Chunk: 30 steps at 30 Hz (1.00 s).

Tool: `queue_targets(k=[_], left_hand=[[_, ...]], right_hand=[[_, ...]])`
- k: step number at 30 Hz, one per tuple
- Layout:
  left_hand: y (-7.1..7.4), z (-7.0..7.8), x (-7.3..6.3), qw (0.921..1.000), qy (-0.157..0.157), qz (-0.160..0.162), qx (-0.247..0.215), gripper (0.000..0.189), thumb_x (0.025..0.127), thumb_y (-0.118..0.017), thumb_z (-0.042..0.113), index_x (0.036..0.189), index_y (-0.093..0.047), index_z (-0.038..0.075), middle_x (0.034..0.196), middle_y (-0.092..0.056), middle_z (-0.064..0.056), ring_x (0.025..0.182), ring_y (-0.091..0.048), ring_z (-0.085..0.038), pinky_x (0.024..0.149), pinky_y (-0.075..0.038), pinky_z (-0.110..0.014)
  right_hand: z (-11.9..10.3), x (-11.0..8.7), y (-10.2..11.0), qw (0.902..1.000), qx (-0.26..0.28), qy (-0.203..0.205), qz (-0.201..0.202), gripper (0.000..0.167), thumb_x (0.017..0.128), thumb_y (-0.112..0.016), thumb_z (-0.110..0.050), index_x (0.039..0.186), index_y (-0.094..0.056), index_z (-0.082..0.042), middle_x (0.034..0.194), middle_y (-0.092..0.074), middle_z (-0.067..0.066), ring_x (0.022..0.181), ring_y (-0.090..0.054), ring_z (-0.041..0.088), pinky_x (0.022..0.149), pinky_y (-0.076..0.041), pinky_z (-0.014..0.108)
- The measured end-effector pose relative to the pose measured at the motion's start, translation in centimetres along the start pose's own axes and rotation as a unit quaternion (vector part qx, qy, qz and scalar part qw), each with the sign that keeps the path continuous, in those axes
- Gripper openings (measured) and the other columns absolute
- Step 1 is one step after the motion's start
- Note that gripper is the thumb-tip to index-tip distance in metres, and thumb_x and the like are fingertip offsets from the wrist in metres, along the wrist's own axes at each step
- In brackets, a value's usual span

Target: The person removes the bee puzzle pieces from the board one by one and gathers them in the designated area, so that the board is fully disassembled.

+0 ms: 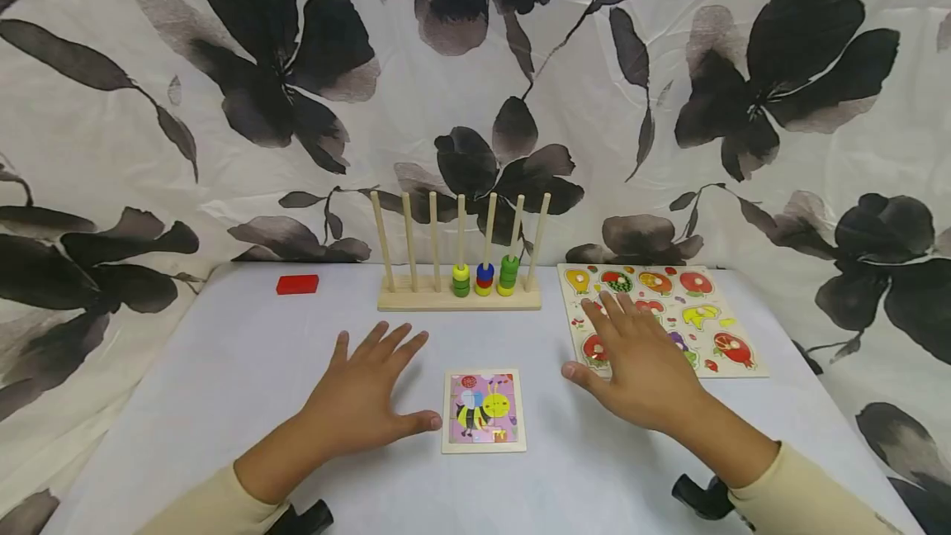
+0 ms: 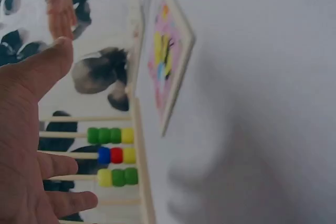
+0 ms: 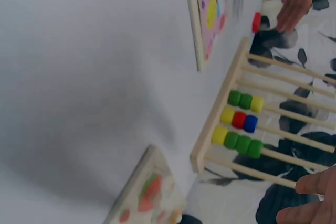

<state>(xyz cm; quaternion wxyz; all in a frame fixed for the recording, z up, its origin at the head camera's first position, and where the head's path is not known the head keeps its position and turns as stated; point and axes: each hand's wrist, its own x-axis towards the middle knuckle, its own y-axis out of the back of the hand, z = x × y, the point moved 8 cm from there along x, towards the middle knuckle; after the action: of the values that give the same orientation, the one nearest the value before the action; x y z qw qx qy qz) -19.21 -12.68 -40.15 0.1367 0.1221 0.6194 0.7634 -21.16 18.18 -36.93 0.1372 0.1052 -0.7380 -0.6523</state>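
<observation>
Two bare hands are noted above the white table (image 1: 215, 370), neither having hold of anything. The left hand (image 1: 364, 401) has its fingers extended and spread, thumb tip just beside the left edge of the bee puzzle (image 1: 484, 413). The puzzle lies flat between the hands, its picture facing up. The right hand (image 1: 645, 374) has straight fingers and the thumb held out; from the head view its fingers overlap the left part of the fruit board (image 1: 678, 304), which lies flat at the right. Behind the puzzle stands a wooden rod stand (image 1: 416, 295) with seven upright rods. Three carry beads, top to bottom: yellow, green, green; blue, red, yellow; three green, one yellow. A red block (image 1: 297, 285) lies left of the stand, near the flowered cloth (image 1: 297, 180)
</observation>
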Motion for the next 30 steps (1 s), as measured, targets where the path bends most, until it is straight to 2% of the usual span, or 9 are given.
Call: queue_targets(k=[7, 11, 16, 20, 24, 30], left_hand=[[-3.8, 0.8, 0.2, 0.9985, -0.028, -0.032, -0.036, 0.108, 0.069, -0.077, 0.077, 0.154, -0.048, 0.018, 0.158, -0.044, -0.010, 0.148, -0.032, -0.041, 0.109, -0.019, -0.077], [-4.9, 0.9, 0.3, 0.9968, -0.034, -0.043, -0.059, 0.107, 0.068, -0.081, 0.072, 0.153, -0.048, 0.016, 0.158, -0.044, -0.011, 0.148, -0.031, -0.042, 0.110, -0.021, -0.075], [-5.8, 1.0, 0.4, 0.9955, -0.030, -0.050, -0.075, 0.105, 0.067, -0.083, 0.070, 0.152, -0.050, 0.016, 0.158, -0.043, -0.012, 0.150, -0.027, -0.042, 0.111, -0.020, -0.074], [-6.2, 1.2, 0.5, 0.9956, -0.031, -0.049, -0.073, 0.104, 0.066, -0.084, 0.068, 0.151, -0.051, 0.017, 0.158, -0.042, -0.011, 0.150, -0.025, -0.041, 0.111, -0.018, -0.075], [-6.5, 1.3, 0.6, 0.9961, -0.030, -0.050, -0.065, 0.104, 0.066, -0.085, 0.067, 0.152, -0.051, 0.019, 0.159, -0.041, -0.010, 0.151, -0.024, -0.040, 0.112, -0.016, -0.075], [-6.8, 1.3, 0.8, 0.9972, -0.028, -0.051, -0.047, 0.106, 0.066, -0.085, 0.067, 0.152, -0.051, 0.016, 0.159, -0.041, -0.010, 0.150, -0.025, -0.041, 0.112, -0.017, -0.074]], right_hand=[[-2.4, 0.4, -1.5, 0.9992, 0.021, 0.030, 0.015, 0.092, 0.090, -0.058, -0.074, 0.154, -0.045, -0.009, 0.154, -0.047, 0.016, 0.145, -0.038, 0.039, 0.113, -0.033, 0.060], [-3.6, 0.7, -2.5, 0.9984, 0.031, 0.046, 0.015, 0.087, 0.090, -0.061, -0.071, 0.152, -0.048, -0.010, 0.150, -0.051, 0.015, 0.141, -0.044, 0.038, 0.111, -0.037, 0.058], [-4.9, 1.2, -3.7, 0.9968, 0.037, 0.068, 0.017, 0.077, 0.091, -0.067, -0.063, 0.147, -0.055, -0.011, 0.143, -0.057, 0.012, 0.135, -0.050, 0.033, 0.107, -0.043, 0.054], [-5.5, 1.7, -4.9, 0.9961, 0.044, 0.075, 0.015, 0.058, 0.092, -0.073, -0.049, 0.139, -0.064, -0.015, 0.131, -0.064, 0.006, 0.125, -0.058, 0.026, 0.098, -0.052, 0.048], [-6.0, 2.2, -6.4, 0.9954, 0.058, 0.077, 0.001, 0.043, 0.094, -0.075, -0.038, 0.131, -0.070, -0.016, 0.122, -0.067, 0.003, 0.116, -0.061, 0.023, 0.092, -0.054, 0.043], [-6.7, 2.8, -8.1, 0.9944, 0.074, 0.072, -0.022, 0.037, 0.094, -0.075, -0.031, 0.127, -0.073, -0.013, 0.112, -0.067, 0.004, 0.108, -0.061, 0.021, 0.085, -0.056, 0.039]])
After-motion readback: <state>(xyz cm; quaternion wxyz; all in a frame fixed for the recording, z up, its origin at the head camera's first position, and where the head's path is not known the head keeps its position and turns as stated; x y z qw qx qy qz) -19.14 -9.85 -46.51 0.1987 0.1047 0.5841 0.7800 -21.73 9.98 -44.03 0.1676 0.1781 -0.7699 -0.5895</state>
